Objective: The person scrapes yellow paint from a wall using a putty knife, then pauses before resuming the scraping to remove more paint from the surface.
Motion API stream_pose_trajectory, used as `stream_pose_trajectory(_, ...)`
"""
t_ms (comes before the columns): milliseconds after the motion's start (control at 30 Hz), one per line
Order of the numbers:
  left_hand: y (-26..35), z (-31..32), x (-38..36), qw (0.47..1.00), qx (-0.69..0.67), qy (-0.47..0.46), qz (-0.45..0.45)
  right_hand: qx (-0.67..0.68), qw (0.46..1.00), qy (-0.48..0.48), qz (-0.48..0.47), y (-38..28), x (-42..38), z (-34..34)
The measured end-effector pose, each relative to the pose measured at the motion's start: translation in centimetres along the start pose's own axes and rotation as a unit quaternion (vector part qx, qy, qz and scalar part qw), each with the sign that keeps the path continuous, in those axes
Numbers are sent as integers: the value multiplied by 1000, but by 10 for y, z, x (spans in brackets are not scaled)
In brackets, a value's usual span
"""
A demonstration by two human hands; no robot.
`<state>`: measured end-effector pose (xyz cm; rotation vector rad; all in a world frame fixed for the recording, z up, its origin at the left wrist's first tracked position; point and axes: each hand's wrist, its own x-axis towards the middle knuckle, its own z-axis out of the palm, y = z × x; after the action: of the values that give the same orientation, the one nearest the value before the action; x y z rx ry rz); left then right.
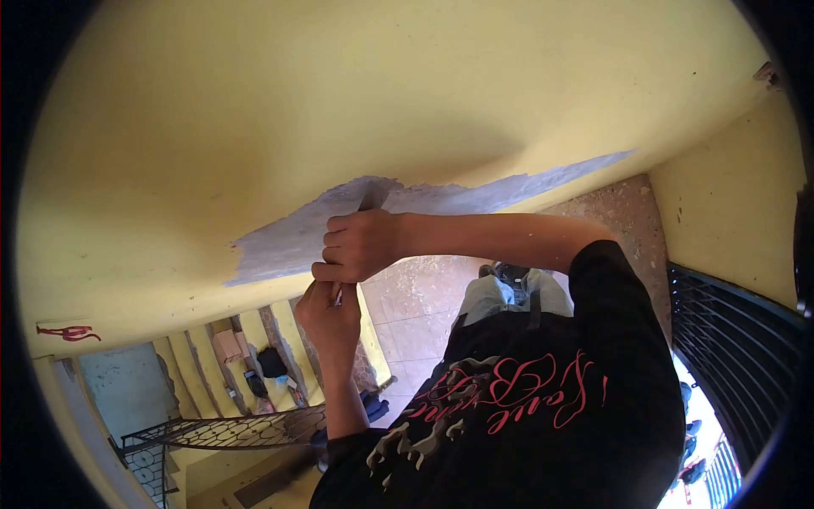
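A flat dark scraper-like tool (373,196) rests against the yellow wall (297,110), at the upper edge of a bare grey patch (292,239). My right hand (365,246) is wrapped round the tool just below its blade. Directly beneath it, my left hand (329,316) is closed round the lower end of the tool, close against the right hand. Both hands hide most of the handle. Rough, peeled paint borders the patch, which stretches away to the right.
Steps (203,373) with a metal railing (246,427) lie at lower left. A cardboard box (227,346) and a black item (272,362) sit on them. Red cords (72,332) hang on the wall. A dark metal gate (738,348) stands at right.
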<state>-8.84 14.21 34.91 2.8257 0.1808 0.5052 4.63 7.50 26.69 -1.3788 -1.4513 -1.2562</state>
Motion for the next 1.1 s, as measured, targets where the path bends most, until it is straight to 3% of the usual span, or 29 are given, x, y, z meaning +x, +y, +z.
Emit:
stream_pose_trajectory(67, -4, 4, 0, 1000, 12, -6, -26, 1, 1000, 11, -2, 2, 0, -1)
stream_pose_trajectory(133, -9, 15, 0, 999, 5, 14, 43, -11, 1000, -3, -4, 4, -8, -9)
stream_pose_trajectory(267, 3, 28, 0, 997, -10, 43, 56, -17, 999, -32, -10, 6, -15, -17)
stream_pose_trajectory(367, 5, 10, 7, 1000, 19, 11, 9, -31, 999, 13, 18, 4, -9, -13)
stream_pose_trajectory(533, 14, 32, 17, 997, 10, 20, 79, -72, 996, -4, 43, 10, -26, -27)
stream_pose_trajectory(633, 18, 28, 20, 999, 9, -13, 35, -100, 993, -1, 69, 9, -25, -27)
stream_pose_trajectory(767, -2, 14, 1, 998, 27, -11, 50, -18, 998, 0, 57, -8, -19, -8)
stream_pose_trajectory(833, -10, 9, -7, 999, 42, -4, 10, 8, 998, -18, 52, -16, -13, 4)
stream_pose_trajectory(900, -15, 6, -9, 999, 43, -8, -22, 45, 991, -76, 99, -28, -10, 12)
stream_pose_trajectory(933, -18, 5, -10, 998, 48, -14, -34, 46, 971, -192, 135, -35, -2, 1)
stream_pose_trajectory(967, -23, 5, -10, 997, 52, -20, -44, 45, 971, -194, 133, -42, 3, -11)
stream_pose_trajectory(1033, -35, 11, -18, 997, 37, -31, -53, 18, 969, -124, 215, -60, 11, -43)
stream_pose_trajectory(1100, -32, 24, -20, 998, -57, 12, -38, 235, 911, -41, 336, -82, -6, -70)
